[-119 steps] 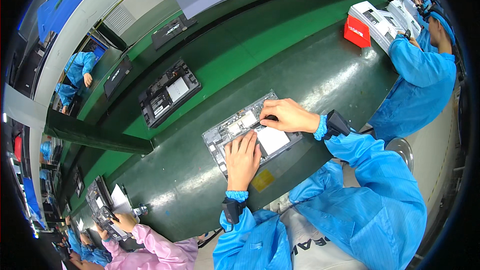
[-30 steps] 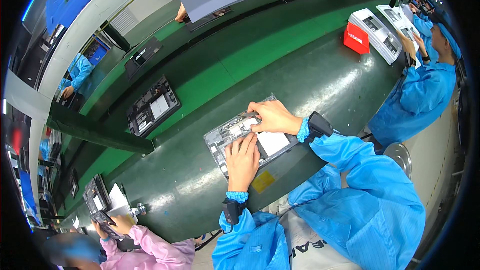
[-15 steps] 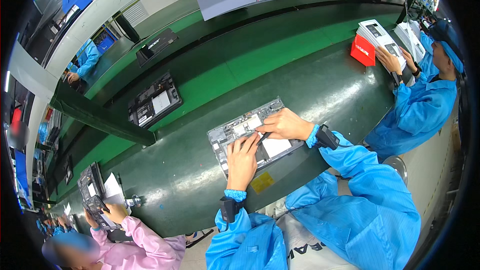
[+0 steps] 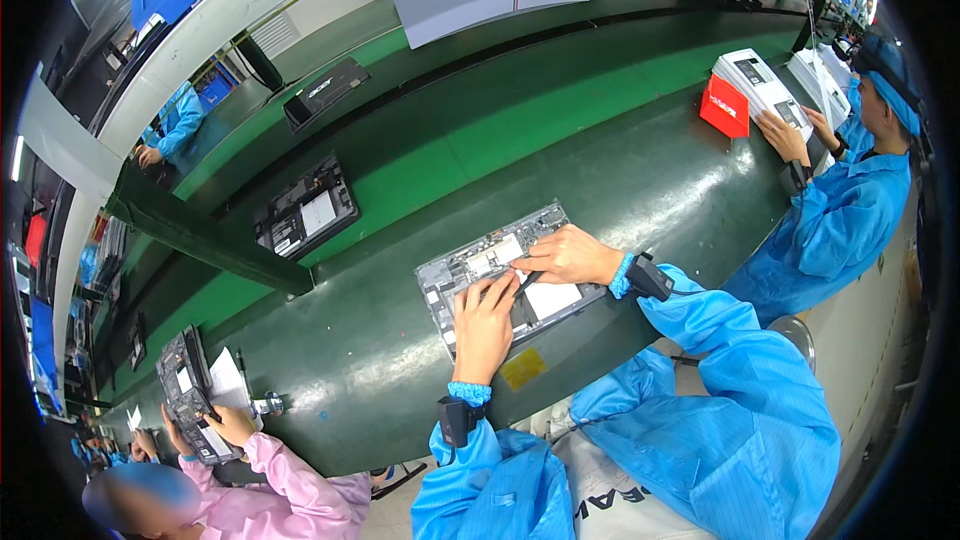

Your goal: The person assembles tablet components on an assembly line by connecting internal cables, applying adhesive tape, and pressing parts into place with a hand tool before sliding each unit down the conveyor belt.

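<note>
An opened laptop base lies on the green bench before me, slightly turned, its circuit board and pale panels bare. My left hand rests on its near left part, fingers bent and closed together over the middle. My right hand comes from the right, thumb and forefinger pinched close to the left fingertips. Between the two hands shows a slim dark piece; its kind, and which hand grips it, are hard to make out. The fingers cover that part of the base.
A yellow label sticks to the bench near its front edge. Another opened laptop base and a dark laptop cover lie farther off. A green-wrapped post rises at left. Co-workers sit on both sides; a red box stands at right.
My hands stay almost in place on the laptop base. At left, the pink-sleeved person's laptop part has been lowered and one hand has drawn off it.
</note>
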`<state>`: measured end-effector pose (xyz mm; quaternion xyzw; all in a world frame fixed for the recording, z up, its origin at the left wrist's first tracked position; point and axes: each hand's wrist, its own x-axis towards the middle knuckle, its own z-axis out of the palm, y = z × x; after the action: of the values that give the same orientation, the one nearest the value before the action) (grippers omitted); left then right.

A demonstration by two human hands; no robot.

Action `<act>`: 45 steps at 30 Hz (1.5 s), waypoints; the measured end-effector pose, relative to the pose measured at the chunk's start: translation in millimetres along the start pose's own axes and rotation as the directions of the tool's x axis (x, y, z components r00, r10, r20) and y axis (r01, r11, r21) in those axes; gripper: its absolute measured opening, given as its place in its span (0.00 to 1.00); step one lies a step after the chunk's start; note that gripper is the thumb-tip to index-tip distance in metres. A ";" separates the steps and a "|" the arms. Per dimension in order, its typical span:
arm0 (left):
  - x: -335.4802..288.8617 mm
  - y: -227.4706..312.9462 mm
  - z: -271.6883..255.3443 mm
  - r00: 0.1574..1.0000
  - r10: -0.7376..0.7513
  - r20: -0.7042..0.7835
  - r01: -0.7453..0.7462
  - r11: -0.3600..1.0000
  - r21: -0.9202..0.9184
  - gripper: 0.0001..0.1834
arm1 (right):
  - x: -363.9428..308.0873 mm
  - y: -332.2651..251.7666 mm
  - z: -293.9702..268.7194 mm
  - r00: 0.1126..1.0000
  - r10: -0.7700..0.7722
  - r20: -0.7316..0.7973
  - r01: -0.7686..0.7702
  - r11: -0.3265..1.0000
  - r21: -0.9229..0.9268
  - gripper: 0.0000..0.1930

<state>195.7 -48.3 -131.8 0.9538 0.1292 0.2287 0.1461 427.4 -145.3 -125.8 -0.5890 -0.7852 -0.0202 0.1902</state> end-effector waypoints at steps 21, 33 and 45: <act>-129.9 84.0 -21.7 0.959 -0.251 -0.129 0.195 0.921 -0.337 0.15 | -87.5 -167.5 -7.3 0.972 0.227 0.067 -0.216 0.737 0.640 0.14; -116.0 93.3 -3.2 0.947 -0.296 -0.125 0.249 0.921 -0.299 0.19 | -94.0 -169.0 14.0 0.695 0.703 0.150 -0.370 0.171 0.913 0.09; -103.0 92.4 -3.4 0.970 -0.242 0.027 0.238 0.966 0.098 0.23 | -65.1 -144.5 8.9 0.790 0.598 -0.135 -0.371 0.642 0.671 0.11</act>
<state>121.9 -165.2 -138.7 0.9412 0.2514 0.1846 0.1300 305.4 -246.8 -127.3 -0.6722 -0.5109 0.1851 0.5028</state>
